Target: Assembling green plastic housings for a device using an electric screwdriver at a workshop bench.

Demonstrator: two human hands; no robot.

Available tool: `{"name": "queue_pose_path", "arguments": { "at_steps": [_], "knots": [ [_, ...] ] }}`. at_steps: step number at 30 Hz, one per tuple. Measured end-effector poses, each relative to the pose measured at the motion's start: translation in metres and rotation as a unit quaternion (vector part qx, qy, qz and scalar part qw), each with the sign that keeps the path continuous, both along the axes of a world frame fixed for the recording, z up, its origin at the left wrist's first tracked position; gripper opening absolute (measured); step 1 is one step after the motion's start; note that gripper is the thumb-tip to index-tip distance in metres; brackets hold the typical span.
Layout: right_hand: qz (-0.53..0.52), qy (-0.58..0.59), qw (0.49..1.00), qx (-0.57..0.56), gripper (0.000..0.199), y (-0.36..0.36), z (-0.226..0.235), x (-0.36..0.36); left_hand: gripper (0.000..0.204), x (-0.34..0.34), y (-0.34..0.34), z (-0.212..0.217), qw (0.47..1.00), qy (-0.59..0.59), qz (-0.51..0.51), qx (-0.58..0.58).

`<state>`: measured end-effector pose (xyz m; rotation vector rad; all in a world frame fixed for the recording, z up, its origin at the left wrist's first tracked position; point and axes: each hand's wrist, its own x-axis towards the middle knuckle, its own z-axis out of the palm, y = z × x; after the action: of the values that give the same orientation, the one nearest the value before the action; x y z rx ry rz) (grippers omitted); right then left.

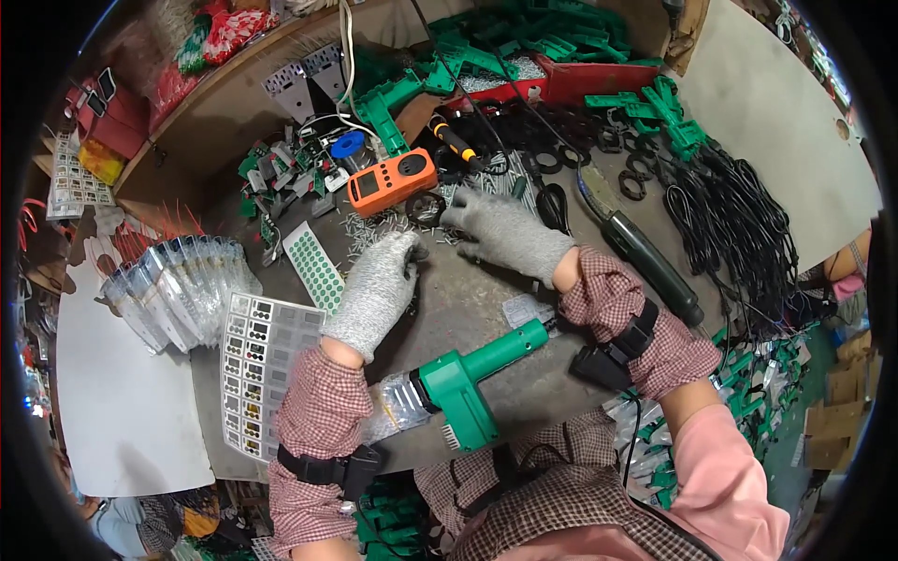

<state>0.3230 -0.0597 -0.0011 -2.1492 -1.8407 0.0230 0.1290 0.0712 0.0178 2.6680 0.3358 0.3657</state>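
Both my hands wear grey knitted gloves. My left hand (376, 292) is at mid-table with its fingers curled together; anything between the fingertips is too small to make out. My right hand (510, 234) reaches over the edge of a pile of loose screws (374, 229), its fingers apart. Just beyond its fingertips lies a black ring (426, 208). Nearer to me, a green plastic tool body (463, 393) with a clear plastic bag at its left end rests on the table. An orange meter (391, 182) with a small display and a dial lies behind the screws.
Right of my right hand is a dark green electric screwdriver (645, 262), then bundled black cables (730, 215). Left lie a green-dot sticker sheet (313, 266), a label sheet (251, 374) and clear-bagged parts (178, 290). A red bin (599, 82) and green casings stand behind.
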Motion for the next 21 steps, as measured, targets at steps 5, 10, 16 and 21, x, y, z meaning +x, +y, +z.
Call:
{"name": "queue_pose_path", "arguments": {
  "at_steps": [5,10,16,21],
  "knots": [
    [0.026,0.051,0.998,-0.028,0.025,0.017,-0.008,0.001,0.027,0.003,-0.012,-0.02,0.993,0.037,-0.002,0.109],
    [0.016,0.043,0.999,0.01,0.023,0.015,-0.004,0.003,0.034,0.008,-0.016,-0.016,0.98,0.113,-0.03,0.163],
    [-0.041,0.101,0.99,0.092,0.026,-0.006,0.018,-0.006,0.037,0.001,-0.011,-0.018,0.986,0.095,-0.025,0.138],
    [0.007,0.174,0.974,0.143,0.018,-0.082,0.033,-0.034,0.038,-0.009,-0.012,-0.015,0.992,0.04,-0.024,0.119]
  ]
}}
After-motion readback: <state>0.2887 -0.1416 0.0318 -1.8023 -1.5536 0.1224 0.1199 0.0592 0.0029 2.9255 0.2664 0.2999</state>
